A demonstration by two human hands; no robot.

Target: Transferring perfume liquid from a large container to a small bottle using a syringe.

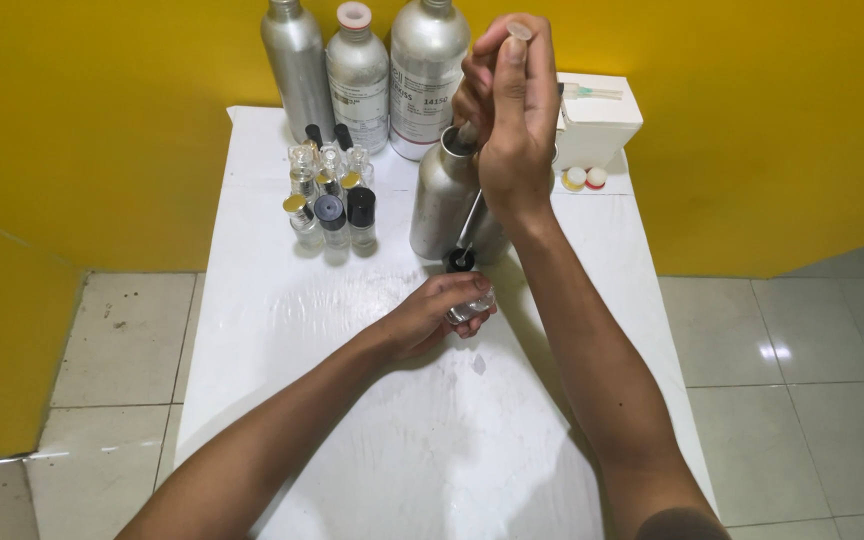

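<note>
Your worktop (282, 400) is white and narrow, pushed against a yellow wall (102, 120). Either side of the worktop you see a pale tiled floor (792, 400), with a glint of light on the tiles to its right.

Three tall silver metal bottles (359, 72) stand in a row at the far edge of the white desk (282, 390), just left of the raised right hand (508, 110). A cluster of small glass vials (332, 195) with black and gold caps stands beyond the left hand (435, 316), to its left. A white box (597, 122) sits just right of the raised hand, two small round caps (585, 178) before it.
</note>
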